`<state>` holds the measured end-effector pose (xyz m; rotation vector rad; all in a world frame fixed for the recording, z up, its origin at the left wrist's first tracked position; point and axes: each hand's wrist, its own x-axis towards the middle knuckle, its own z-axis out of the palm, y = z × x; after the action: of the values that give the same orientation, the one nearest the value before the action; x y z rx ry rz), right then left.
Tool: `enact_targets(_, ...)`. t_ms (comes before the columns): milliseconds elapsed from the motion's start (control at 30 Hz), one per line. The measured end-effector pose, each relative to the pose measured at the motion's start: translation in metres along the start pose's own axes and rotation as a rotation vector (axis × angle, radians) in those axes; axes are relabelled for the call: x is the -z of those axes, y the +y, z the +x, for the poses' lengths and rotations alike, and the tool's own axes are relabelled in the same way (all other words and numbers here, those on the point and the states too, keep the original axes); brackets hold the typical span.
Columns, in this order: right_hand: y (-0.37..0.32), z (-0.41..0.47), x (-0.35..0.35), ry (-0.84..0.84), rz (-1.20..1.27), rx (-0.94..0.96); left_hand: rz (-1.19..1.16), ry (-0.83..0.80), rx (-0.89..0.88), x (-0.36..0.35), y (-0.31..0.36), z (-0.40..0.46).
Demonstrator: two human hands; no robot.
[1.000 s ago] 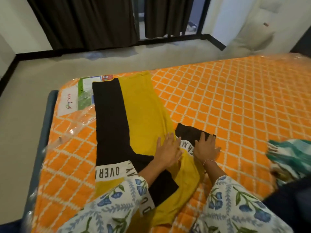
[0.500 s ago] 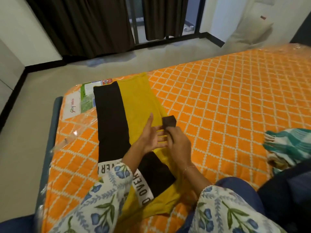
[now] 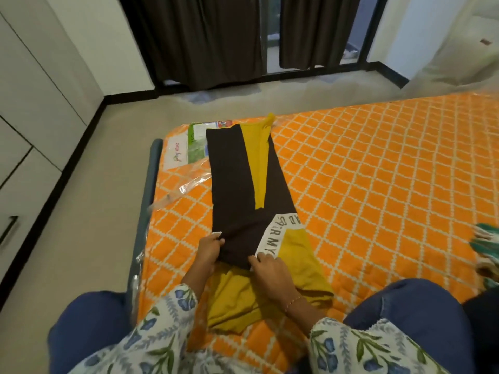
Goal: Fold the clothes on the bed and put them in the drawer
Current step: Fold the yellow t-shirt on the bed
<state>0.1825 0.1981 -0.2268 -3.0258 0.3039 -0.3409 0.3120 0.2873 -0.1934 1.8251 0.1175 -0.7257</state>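
A yellow and dark brown shirt (image 3: 237,190) with a white lettered band lies lengthwise on the orange quilted mattress (image 3: 378,184). Both brown sides are folded inward, leaving a narrow yellow strip between them. My left hand (image 3: 209,248) pinches the left brown fold near the white band. My right hand (image 3: 267,268) holds the lettered edge of the right fold. The yellow lower part of the shirt spreads toward my lap. A green and white striped garment (image 3: 486,244) lies at the right edge of the bed.
A white cabinet with drawers (image 3: 27,147) and a black handle stands on the left. Dark curtains (image 3: 205,41) hang at the back beyond the grey floor. Plastic wrap and a label (image 3: 183,155) cover the mattress corner. My blue-trousered knees frame the bottom.
The right sleeve side has been folded over onto the shirt, covering most of the yellow. Both hands have moved back toward me to the near end of the folds.
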Motion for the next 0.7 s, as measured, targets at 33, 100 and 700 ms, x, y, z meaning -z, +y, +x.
enact_targets(33, -0.001, 0.001, 0.002, 0.007, 0.02, 0.008, 0.004, 0.023, -0.082, 0.003, 0.0, -0.002)
enact_targets(100, -0.001, 0.005, 0.011, -0.009, 0.113, 0.035, 0.023, 0.052, -0.225, 0.008, -0.001, -0.006)
enact_targets(700, 0.02, 0.001, -0.005, -0.348, 0.328, -0.086, 0.304, 0.231, -0.375, 0.043, -0.025, 0.013)
